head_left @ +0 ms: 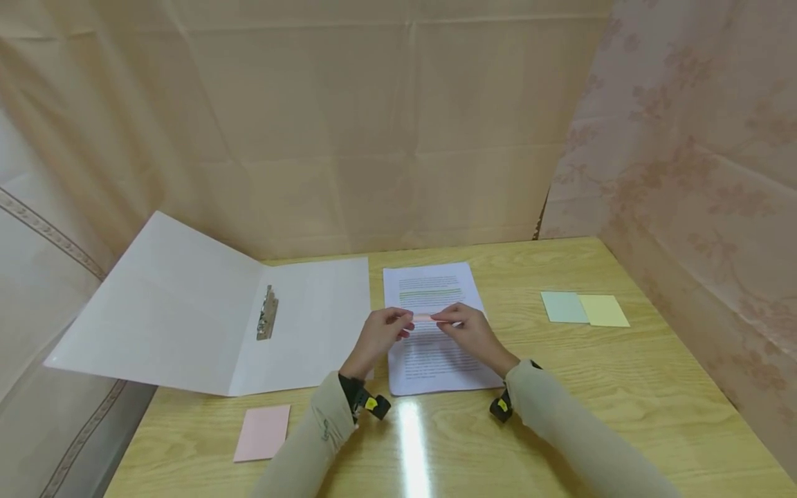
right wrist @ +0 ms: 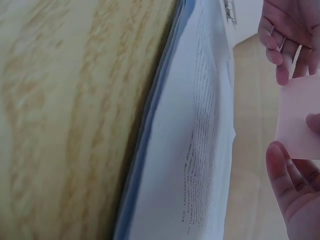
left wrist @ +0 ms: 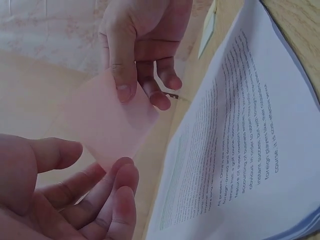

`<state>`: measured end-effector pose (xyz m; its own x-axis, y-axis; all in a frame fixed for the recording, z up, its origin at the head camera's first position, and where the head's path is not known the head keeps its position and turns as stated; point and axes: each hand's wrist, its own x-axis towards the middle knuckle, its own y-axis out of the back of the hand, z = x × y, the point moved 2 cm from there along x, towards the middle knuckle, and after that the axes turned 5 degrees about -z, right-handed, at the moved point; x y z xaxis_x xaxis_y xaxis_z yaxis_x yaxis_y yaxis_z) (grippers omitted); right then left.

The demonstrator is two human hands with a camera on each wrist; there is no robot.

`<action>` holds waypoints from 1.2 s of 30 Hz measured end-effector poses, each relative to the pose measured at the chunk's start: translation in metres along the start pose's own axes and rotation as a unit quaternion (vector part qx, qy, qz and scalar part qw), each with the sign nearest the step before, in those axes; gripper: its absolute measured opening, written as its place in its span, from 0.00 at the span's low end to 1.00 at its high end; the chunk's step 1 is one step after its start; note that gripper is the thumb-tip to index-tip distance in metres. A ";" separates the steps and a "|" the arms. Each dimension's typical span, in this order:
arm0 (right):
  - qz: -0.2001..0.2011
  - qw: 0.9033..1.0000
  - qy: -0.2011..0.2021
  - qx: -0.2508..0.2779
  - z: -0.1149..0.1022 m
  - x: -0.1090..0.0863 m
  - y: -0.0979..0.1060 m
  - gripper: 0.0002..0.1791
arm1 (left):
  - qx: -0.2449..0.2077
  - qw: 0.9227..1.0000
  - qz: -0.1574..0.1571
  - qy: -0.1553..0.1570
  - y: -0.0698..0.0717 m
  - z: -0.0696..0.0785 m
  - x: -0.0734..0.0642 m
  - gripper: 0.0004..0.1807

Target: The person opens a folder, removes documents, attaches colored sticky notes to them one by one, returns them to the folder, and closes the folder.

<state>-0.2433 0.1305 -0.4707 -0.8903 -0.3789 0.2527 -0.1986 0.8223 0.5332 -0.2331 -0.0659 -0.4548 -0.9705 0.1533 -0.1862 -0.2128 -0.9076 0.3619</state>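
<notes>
Above a printed stack of paper (head_left: pixel 445 370), a pink sticky note (left wrist: pixel 112 122) is held up between both hands. My right hand (head_left: pixel 473 335) pinches it, the thumb lying across its face in both wrist views. Bent fingers of my left hand (head_left: pixel 376 339) meet the note's opposite edge; in the left wrist view the left thumb (left wrist: pixel 62 154) is close to that edge. From the head view the note (head_left: pixel 422 317) appears nearly edge-on. Green highlighting marks a few lines near the top of the upper sheet.
Left of the stack lies an open white folder (head_left: pixel 317 325) with a metal clip (head_left: pixel 268 315). A pink sticky pad (head_left: pixel 263 433) lies near the front left. Green (head_left: pixel 563 307) and yellow (head_left: pixel 604 310) sticky pads lie at the right. Curtains hang behind the wooden table (head_left: pixel 623 401).
</notes>
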 end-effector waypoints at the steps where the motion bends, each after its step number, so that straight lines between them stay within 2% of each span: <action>1: -0.006 1.000 0.004 -0.003 0.000 0.000 -0.001 0.11 | 0.003 1.000 -0.002 0.005 0.000 0.000 0.000 0.18; 6: -0.047 0.999 -0.004 -0.004 -0.001 0.000 -0.006 0.16 | 0.030 0.999 0.004 0.030 0.003 -0.007 0.001 0.15; 11: -0.090 0.995 -0.033 0.000 -0.001 0.002 -0.011 0.21 | 0.089 0.996 0.014 0.026 0.006 -0.013 0.003 0.12; 15: -0.098 0.994 -0.037 -0.025 -0.002 0.005 -0.017 0.19 | 0.147 0.989 0.020 0.013 0.006 -0.017 0.006 0.12; 21: -0.113 0.989 -0.048 -0.079 0.003 0.005 -0.026 0.14 | 0.196 0.980 0.017 0.008 0.002 -0.025 0.005 0.12; 27: -0.140 0.985 -0.047 -0.090 0.003 0.004 -0.030 0.14 | 0.227 0.974 0.020 0.004 0.000 -0.029 0.004 0.12; 32: -0.157 0.979 -0.031 -0.125 0.004 0.002 -0.032 0.11 | 0.234 0.972 -0.003 0.013 -0.003 -0.032 0.004 0.13; 36: -0.180 0.970 -0.012 -0.165 0.003 0.003 -0.034 0.09 | 0.235 0.972 -0.014 0.015 -0.003 -0.036 0.007 0.14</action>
<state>-0.2407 0.1026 -0.4902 -0.7973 -0.6034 -0.0143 -0.3601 0.4567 0.8135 -0.2347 -0.0758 -0.4901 -0.9614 0.1580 -0.2251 -0.2740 -0.6235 0.7322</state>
